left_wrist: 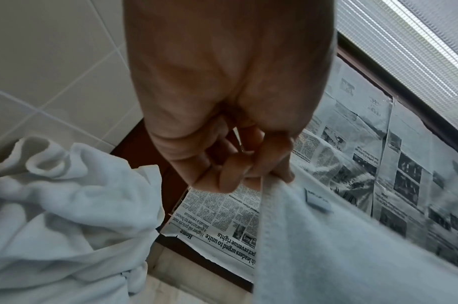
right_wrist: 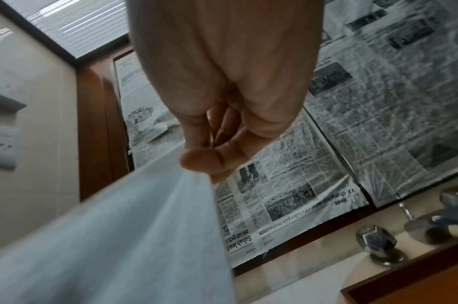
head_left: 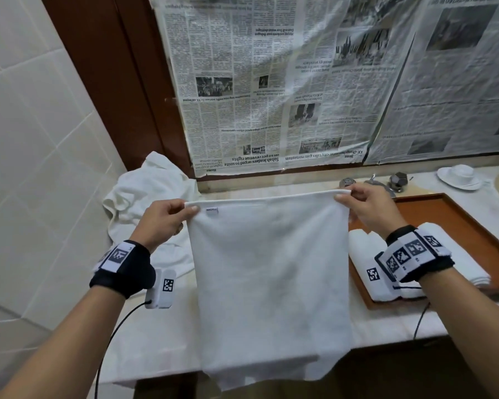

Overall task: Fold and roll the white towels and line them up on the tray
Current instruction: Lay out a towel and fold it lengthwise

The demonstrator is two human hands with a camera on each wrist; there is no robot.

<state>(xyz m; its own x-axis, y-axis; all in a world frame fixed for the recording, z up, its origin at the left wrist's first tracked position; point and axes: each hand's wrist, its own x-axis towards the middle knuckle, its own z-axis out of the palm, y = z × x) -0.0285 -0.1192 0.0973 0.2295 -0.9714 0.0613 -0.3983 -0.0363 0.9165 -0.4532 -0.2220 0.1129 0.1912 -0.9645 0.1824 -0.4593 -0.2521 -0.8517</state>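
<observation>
Towel (head_left: 268,272), white, held up flat above the bench (head_left: 162,335), lower edge hanging past the front edge. Left hand (head_left: 163,218) pinching the top left corner beside a small sewn label (head_left: 212,211); right hand (head_left: 366,207) pinching the top right corner, top hem stretched between. Heap of unfolded white towels (head_left: 147,194) to the left against the tiled wall. Wooden tray (head_left: 473,223) to the right, carrying folded white towels (head_left: 386,272) partly hidden by the right wrist. Newspaper (head_left: 271,82) taped behind; taps (head_left: 398,180) near the tray.
</observation>
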